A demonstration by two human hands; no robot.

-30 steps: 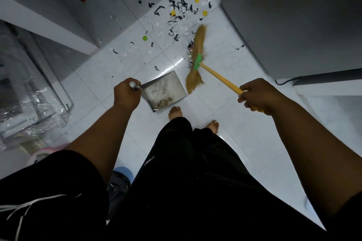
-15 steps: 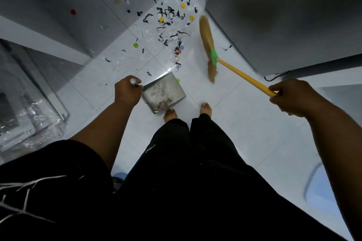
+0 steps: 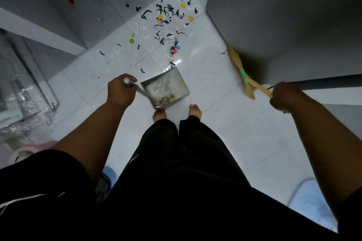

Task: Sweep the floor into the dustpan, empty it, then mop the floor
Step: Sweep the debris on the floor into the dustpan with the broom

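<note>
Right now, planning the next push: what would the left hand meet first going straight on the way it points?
The left hand leads with the dustpan; that likely meets the caps and scraps by its far edge first.

left hand (image 3: 120, 92) grips dustpan (image 3: 166, 88); right hand (image 3: 284, 97) grips broom (image 3: 242, 72).

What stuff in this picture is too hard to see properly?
All in the head view:
- The broom: its bristles smear with motion blur.
- The crumbs in the dustpan: too small to name.
- The light-blue thing, bottom right: blurred, partly behind the right arm.
- The pink thing, left: half covered by the black sleeve.
- The clear plastic bundle: cut by the left edge.
</note>
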